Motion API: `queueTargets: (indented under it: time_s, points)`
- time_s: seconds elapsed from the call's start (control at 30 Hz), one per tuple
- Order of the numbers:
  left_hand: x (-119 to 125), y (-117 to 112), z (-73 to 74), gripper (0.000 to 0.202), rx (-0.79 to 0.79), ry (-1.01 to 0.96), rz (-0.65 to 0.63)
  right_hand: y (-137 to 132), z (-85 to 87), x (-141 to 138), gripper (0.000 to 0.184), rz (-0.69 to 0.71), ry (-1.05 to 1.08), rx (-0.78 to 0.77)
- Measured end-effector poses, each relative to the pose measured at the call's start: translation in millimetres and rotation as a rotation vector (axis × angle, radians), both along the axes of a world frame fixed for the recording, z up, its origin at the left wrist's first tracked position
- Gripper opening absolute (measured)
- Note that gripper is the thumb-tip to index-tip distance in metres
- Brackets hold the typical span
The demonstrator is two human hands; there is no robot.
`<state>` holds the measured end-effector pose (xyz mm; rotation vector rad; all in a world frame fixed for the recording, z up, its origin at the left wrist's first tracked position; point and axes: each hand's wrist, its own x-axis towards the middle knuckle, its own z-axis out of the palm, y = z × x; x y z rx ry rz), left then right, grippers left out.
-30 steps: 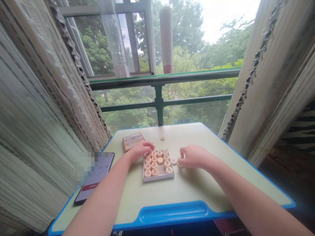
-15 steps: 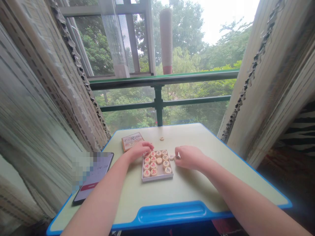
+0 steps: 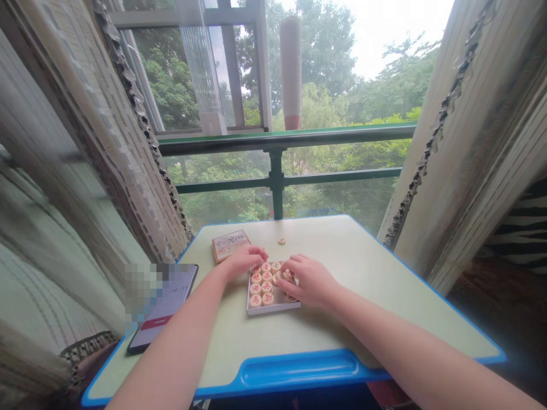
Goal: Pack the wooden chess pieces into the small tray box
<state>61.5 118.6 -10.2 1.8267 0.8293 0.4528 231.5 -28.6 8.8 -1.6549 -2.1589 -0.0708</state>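
Note:
A shallow white box (image 3: 273, 311) of round wooden Chinese chess pieces stands in the middle of the table. Red-marked pieces (image 3: 267, 287) fill its left columns; those on the right are mostly covered by my right hand. My left hand (image 3: 244, 261) rests at the box's far left corner, fingers loosely bent and apart from the thumb. Over the right half of the box, my right hand (image 3: 311, 279) pinches a Chinese chess piece (image 3: 286, 274) between thumb and fingers, partly hidden. A lone piece (image 3: 281, 241) lies on the table beyond the box.
The lettered box lid (image 3: 231, 245) lies behind my left hand. A phone or tablet (image 3: 160, 319) is at the table's left edge. The pale table (image 3: 376, 273) has a blue rim and a moulded front tray (image 3: 299, 367). Curtains (image 3: 448, 142) flank a green railing (image 3: 342, 135).
My right hand has moved left from beside the box to over its right half, covering pieces there. My left hand has stayed almost still.

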Motion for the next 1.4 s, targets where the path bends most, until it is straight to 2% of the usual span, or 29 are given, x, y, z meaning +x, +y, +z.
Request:
queueTargets:
  time_s: [0.43,0.7,0.83,0.93,1.03,1.4]
  points:
    - [2,-1,1.0,0.024,0.017,0.024,0.012,6,0.8,-2,0.02,0.017,0.036,0.009]
    - [1,-2,1.0,0.025,0.068,0.053,0.004,6,6.2,-6,0.023,0.043,0.264,-0.056]
    - [1,1,-1.9,0.025,0.071,0.05,-0.007,8,2.9,-5,0.019,0.044,0.33,-0.067]
    - [1,2,-2.7,0.026,0.067,0.045,-0.012,11,-2.0,-3,0.011,0.045,0.324,-0.04]
    - [1,2,-1.5,0.027,0.079,0.063,-0.005,11,-3.9,0,0.013,0.057,0.3,0.003]
    - [1,-1,1.6,0.028,0.084,0.091,0.01,3,8.5,0,0.013,0.191,0.17,0.158]
